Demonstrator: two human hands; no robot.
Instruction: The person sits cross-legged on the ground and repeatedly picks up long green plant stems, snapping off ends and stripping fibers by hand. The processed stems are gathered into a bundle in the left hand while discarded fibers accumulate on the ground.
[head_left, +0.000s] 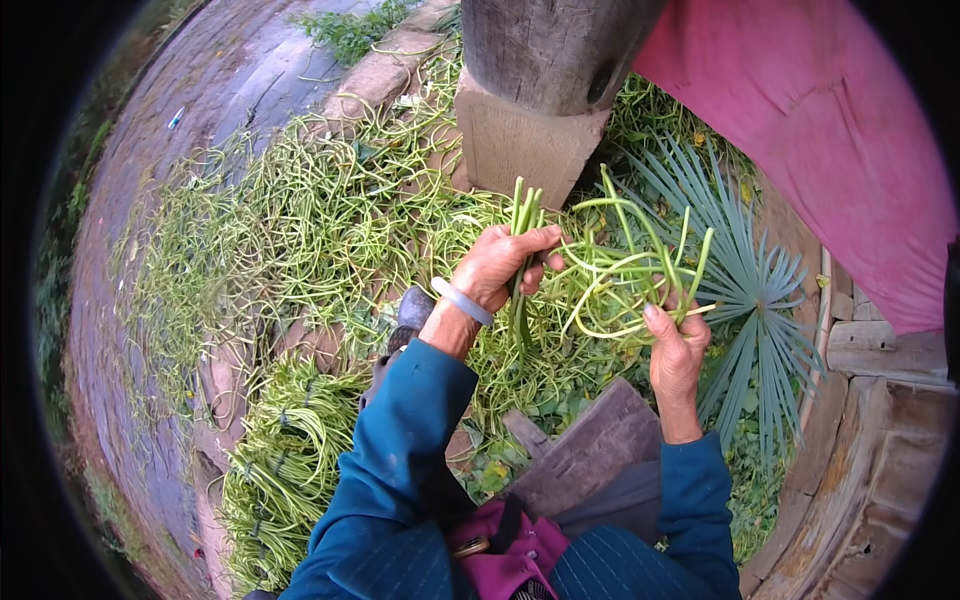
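My left hand (499, 266), with a pale bangle (462, 301) at its wrist, grips a small bunch of green plant stems (527, 210) that stands roughly upright. To its right, my right hand (679, 330) holds a loose tangle of curling green stems (637, 255) between thumb and fingers. Loose stems (300, 225) lie spread over the ground beyond and to the left of my hands. Stems tied into bundles with dark ties (292, 472) are piled at the lower left. A green fan-shaped palm leaf (759, 307) lies just right of my right hand.
A wooden post (555, 45) rises from a stone base (525, 139) straight ahead. Pink cloth (810, 127) hangs at the upper right. A wooden board (592, 442) is near my lap, wooden planks (862, 465) stand at the right, and wet pavement (127, 285) runs along the left.
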